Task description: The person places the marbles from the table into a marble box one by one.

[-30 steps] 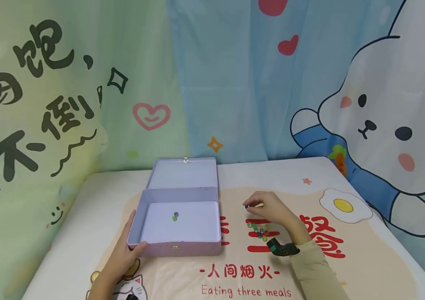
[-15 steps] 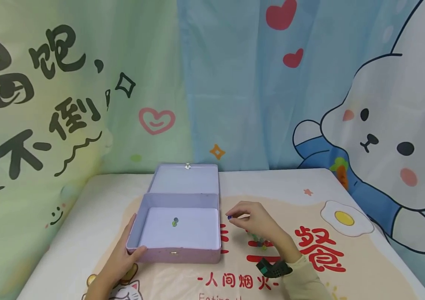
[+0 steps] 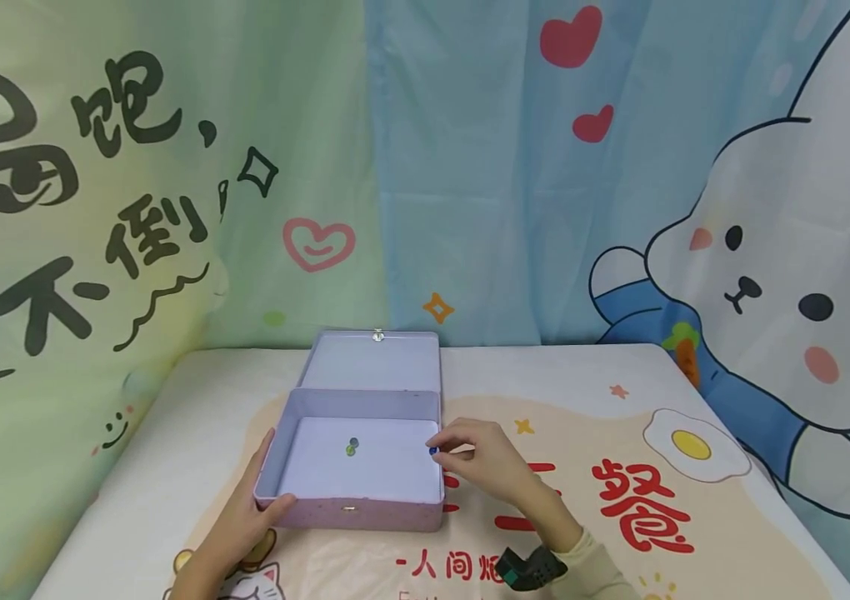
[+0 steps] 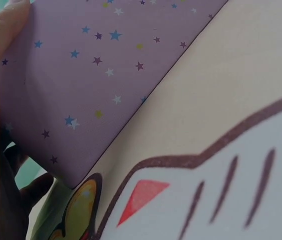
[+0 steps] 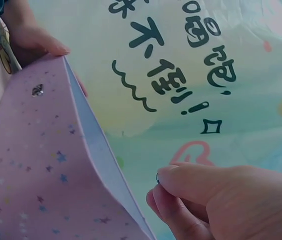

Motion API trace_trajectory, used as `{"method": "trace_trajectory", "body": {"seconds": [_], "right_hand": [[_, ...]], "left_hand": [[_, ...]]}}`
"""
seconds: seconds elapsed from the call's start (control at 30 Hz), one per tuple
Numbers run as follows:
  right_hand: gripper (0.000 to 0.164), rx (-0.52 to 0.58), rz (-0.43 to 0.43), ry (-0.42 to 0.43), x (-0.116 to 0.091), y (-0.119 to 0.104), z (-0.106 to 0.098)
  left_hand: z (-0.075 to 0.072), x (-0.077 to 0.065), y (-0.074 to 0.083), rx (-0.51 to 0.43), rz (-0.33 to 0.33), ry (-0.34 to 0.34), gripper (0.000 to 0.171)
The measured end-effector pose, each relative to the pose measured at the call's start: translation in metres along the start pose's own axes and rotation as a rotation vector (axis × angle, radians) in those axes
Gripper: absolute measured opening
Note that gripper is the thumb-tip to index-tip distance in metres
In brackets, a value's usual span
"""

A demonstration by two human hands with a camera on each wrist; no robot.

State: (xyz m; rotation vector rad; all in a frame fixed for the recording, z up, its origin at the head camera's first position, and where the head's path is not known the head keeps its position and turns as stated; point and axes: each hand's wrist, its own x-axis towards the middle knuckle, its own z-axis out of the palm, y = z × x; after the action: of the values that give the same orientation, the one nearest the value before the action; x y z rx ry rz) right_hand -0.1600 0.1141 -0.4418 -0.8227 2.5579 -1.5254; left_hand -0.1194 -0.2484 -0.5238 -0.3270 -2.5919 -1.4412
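Note:
A lilac tin box (image 3: 350,516) with star prints stands on the table, its lid (image 3: 370,361) tilted back. Inside on the floor lie a few small glass marbles (image 3: 351,450), greenish and grey-blue, touching each other. My left hand (image 3: 243,510) grips the box's front left corner, thumb at the front rim and fingers along the left side. At the right rim, my right hand (image 3: 487,461) pinches a dark blue marble (image 3: 433,451) between thumb and fingertip. In the right wrist view this marble (image 5: 158,177) mostly hides behind the thumb, level with the box's open top.
The cloth (image 3: 590,517) under the box is printed with red characters and a fried egg. A dark wrist device (image 3: 530,568) sits on the right forearm. A printed curtain (image 3: 455,183) hangs behind the table. The right hand and forearm hide the pile of loose marbles.
My right hand has carried the blue marble leftward from beside the pile to the box's right rim. The left hand keeps its hold on the box. The head view has tilted up slightly.

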Motion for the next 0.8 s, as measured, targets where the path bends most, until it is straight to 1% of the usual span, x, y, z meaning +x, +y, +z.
{"method": "trace_trajectory", "body": {"seconds": [0.2, 0.3, 0.4, 0.57, 0.67, 0.8], "right_hand": [[0.013, -0.029, 0.023, -0.015, 0.002, -0.003, 0.006], [0.013, -0.033, 0.039, -0.022, 0.002, -0.004, 0.011], [0.014, -0.033, 0.054, -0.032, 0.001, -0.005, 0.017], [0.013, -0.074, 0.010, -0.017, 0.006, -0.008, 0.024], [0.012, -0.107, -0.020, -0.024, 0.016, -0.011, 0.027], [0.012, -0.144, -0.042, -0.059, 0.030, -0.014, 0.030]], "left_hand": [[0.000, -0.001, 0.002, -0.005, -0.022, -0.005, 0.100], [0.000, 0.000, 0.002, 0.006, -0.016, -0.006, 0.100], [0.001, -0.003, 0.000, 0.007, -0.003, -0.005, 0.100], [0.002, -0.004, -0.002, -0.022, -0.023, -0.012, 0.100], [0.001, -0.002, -0.002, -0.029, -0.038, -0.016, 0.100], [0.000, 0.000, -0.001, -0.031, -0.041, -0.011, 0.101]]}}
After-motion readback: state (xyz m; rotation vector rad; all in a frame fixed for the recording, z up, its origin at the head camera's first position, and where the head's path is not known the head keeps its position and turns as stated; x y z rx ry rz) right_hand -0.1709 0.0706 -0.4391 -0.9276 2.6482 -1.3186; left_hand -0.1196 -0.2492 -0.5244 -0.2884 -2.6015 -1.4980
